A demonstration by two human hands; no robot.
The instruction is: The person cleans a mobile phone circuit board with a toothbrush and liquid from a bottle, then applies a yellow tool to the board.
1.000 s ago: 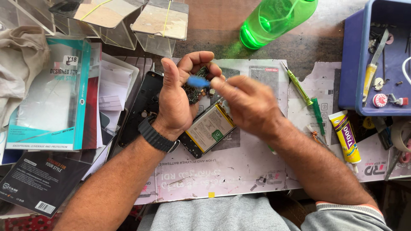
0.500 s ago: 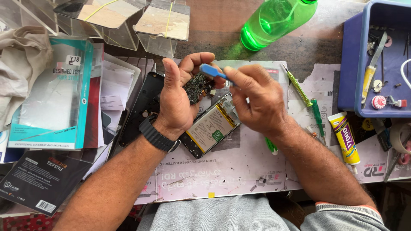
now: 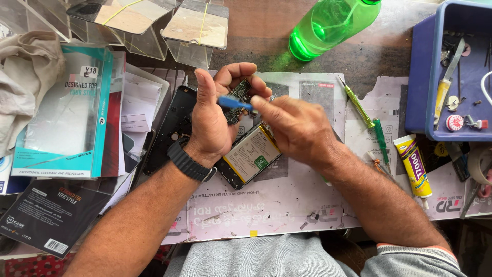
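Note:
My left hand [image 3: 215, 115], with a black watch on the wrist, is raised over the mat and holds a small green circuit board [image 3: 237, 97] between thumb and fingers. My right hand [image 3: 294, 128] pinches a blue-handled tool [image 3: 234, 103] and lays its tip against the board. Under both hands lies an opened phone with its battery [image 3: 252, 154] showing. A black phone back cover [image 3: 174, 125] lies just left of my left hand.
A green plastic bottle [image 3: 328, 25] lies at the top. A green screwdriver [image 3: 359, 107], a yellow glue tube [image 3: 414, 166] and a blue tray [image 3: 417, 82] of small tools sit to the right. Phone case packages [image 3: 66, 118], a cloth [image 3: 23, 72] and clear boxes [image 3: 195, 31] crowd the left.
My right hand has drawn in toward the left hand and turned the blue tool, whose tip now rests flat across the circuit board. The left hand stays put.

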